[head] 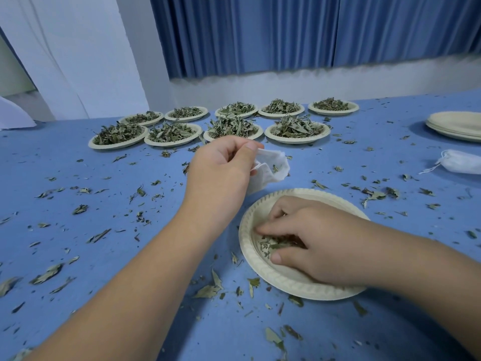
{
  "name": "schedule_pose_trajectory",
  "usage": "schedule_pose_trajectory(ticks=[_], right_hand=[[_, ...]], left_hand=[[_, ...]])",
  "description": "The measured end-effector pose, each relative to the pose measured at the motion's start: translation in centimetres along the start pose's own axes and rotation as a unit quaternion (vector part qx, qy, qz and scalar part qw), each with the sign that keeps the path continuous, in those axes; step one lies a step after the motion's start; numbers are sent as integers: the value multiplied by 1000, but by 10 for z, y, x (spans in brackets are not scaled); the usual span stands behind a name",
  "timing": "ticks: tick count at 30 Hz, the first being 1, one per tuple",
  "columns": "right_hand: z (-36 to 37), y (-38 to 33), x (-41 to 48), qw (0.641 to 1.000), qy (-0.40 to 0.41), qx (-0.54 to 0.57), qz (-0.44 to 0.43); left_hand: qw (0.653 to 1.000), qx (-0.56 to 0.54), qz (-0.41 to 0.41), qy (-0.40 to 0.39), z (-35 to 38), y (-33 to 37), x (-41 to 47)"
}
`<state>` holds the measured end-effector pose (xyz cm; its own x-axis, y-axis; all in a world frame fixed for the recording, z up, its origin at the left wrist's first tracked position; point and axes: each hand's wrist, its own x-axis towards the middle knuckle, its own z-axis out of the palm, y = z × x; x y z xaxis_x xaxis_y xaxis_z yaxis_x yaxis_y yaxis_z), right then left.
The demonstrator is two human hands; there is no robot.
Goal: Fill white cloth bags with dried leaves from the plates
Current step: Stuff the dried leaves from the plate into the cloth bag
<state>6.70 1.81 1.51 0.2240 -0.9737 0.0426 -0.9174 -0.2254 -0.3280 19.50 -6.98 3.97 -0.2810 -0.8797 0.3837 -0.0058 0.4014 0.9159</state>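
Observation:
My left hand (221, 170) pinches the rim of a small white cloth bag (270, 168) and holds its mouth open above the blue table, just behind a cream paper plate (260, 267). A few leaf bits show inside the bag. My right hand (307, 238) lies in that plate, fingers and thumb curled around the small heap of dried leaves (270, 243) left in it.
Several plates heaped with dried leaves (231, 128) stand in two rows at the back of the table. A stack of bare plates (455, 126) sits far right, a filled white bag (460, 165) in front of it. Loose leaves litter the blue tabletop (104, 199).

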Motion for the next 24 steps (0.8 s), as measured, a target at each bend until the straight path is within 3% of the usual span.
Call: schedule_pose_trajectory(ticks=[14,20,24], right_hand=[[-5,-16,0,996,-21,-83,-38],[-21,-2,-5,995,48,86,21],[-49,2,-6,957,145,248,40]], left_hand=[[1000,-21,-15,-1,1,1,0],[999,-42,-22,6,-4,2,2],[997,-65,-34,8,-5,2,3]])
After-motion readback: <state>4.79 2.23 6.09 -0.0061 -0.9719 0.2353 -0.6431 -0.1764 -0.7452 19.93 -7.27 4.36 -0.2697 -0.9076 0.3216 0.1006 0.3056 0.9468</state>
